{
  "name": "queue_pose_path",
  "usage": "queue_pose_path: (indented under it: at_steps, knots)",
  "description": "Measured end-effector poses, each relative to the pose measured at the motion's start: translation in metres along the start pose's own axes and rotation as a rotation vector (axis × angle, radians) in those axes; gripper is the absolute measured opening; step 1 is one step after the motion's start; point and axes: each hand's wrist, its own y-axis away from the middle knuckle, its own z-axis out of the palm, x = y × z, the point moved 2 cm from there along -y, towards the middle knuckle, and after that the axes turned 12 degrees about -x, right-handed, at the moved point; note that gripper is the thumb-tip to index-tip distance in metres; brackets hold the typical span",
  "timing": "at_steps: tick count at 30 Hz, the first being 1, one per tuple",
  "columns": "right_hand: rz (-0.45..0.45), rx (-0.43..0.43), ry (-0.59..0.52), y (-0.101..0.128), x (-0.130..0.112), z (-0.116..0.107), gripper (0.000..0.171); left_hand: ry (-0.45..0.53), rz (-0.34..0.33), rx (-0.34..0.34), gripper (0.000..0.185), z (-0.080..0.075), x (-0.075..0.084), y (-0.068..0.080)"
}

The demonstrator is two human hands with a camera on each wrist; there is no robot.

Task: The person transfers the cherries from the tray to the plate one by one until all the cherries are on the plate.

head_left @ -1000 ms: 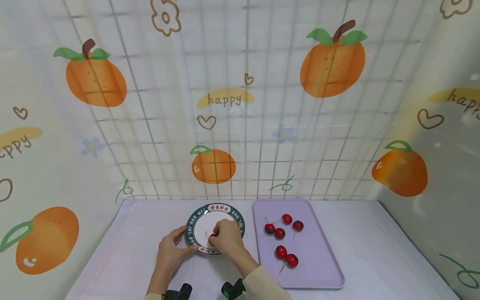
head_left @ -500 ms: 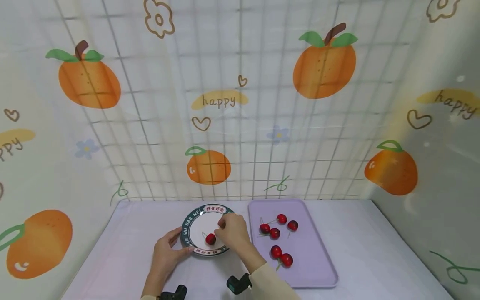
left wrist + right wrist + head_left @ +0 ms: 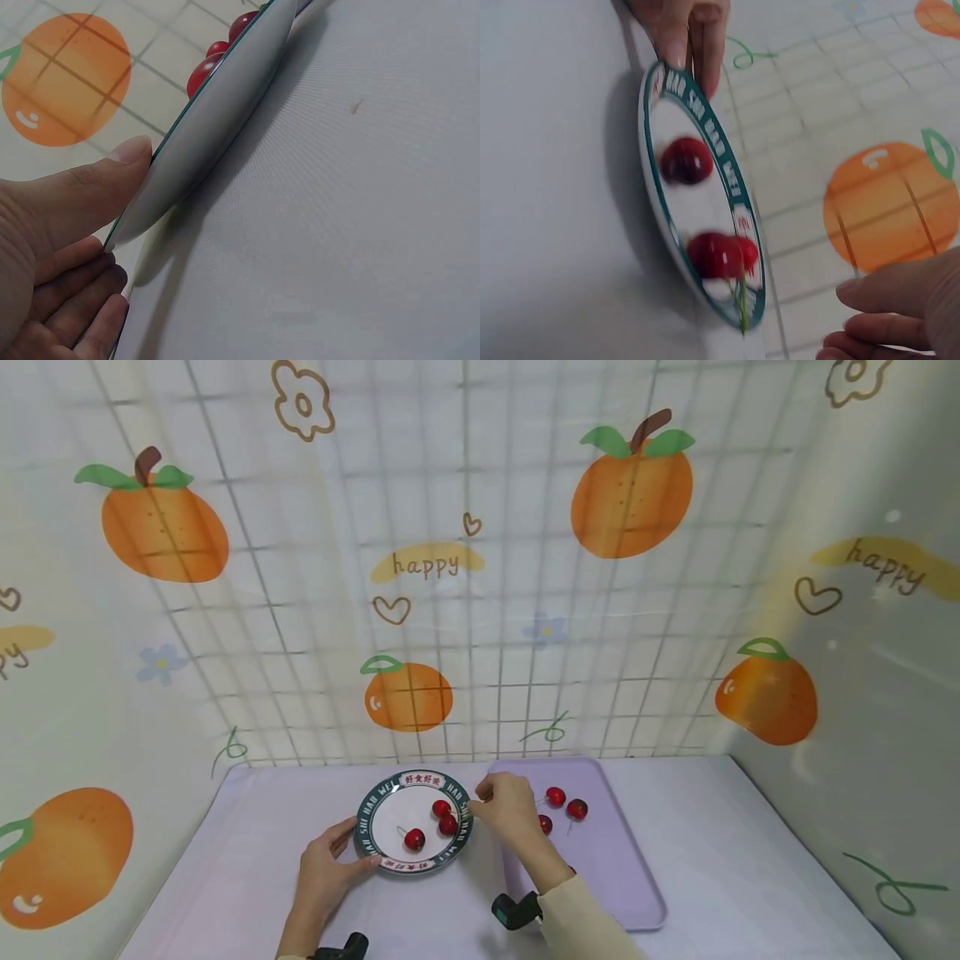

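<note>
Head view: three cherries (image 3: 442, 808) lying on the white middle of the plate (image 3: 418, 779), two touching on the side nearer the right hand (image 3: 510, 806), one apart toward the left hand (image 3: 326, 872). Seen again from the right wrist as a lone cherry (image 3: 685, 160) and a touching pair (image 3: 718, 255) with a green stalk sticking out over the rim.

Left hand's fingers clamped on the near-left rim: from the left wrist, thumb (image 3: 112, 161) pressed on top of the plate's edge (image 3: 217, 142), other fingers curled beneath it. Right hand hovering just past the plate's far-right rim, over the near-left corner of the purple tray (image 3: 615, 860); fingers (image 3: 885, 289) loosely curled, nothing visible between them.

More cherries (image 3: 577, 809) loose on the tray, just beyond the right fingertips, one partly hidden by the hand. Plate and tray side by side on the pale tabletop (image 3: 255, 843).

Probably best to press the plate flat with the thumb so that nothing rolls off. For the next fruit, likely wise to pinch the stalk or the body lightly, lift clear of the raised tray lip, and set down low in bare white space beside the pair rather than dropping on top.
</note>
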Motion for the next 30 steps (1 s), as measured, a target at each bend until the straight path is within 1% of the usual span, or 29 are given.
queue_pose_path:
  at_steps: [7, 12, 16, 20, 25, 30]
  knots:
    - [0.043, 0.048, 0.023, 0.006, 0.032, -0.022, 0.014, 0.020, -0.015, -0.010, 0.086, 0.001, -0.001, 0.001]
    - [0.087, 0.032, 0.023, 0.013, 0.052, -0.037, 0.015, 0.028, -0.032, -0.016, 0.085, 0.000, -0.002, 0.000]
    - [0.126, 0.028, 0.022, 0.018, 0.067, -0.047, 0.015, 0.033, -0.027, -0.017, 0.085, 0.000, -0.004, -0.002]
    - [0.126, 0.048, 0.040, 0.024, 0.082, -0.058, 0.013, 0.029, -0.020, -0.012, 0.084, 0.000, -0.004, -0.003]
    - [0.127, 0.054, 0.073, 0.032, 0.098, -0.066, 0.013, 0.022, -0.023, -0.012, 0.084, 0.001, -0.002, -0.002]
    - [0.172, 0.041, 0.084, 0.039, 0.106, -0.069, 0.012, 0.024, -0.020, -0.014, 0.083, -0.001, 0.001, 0.000]
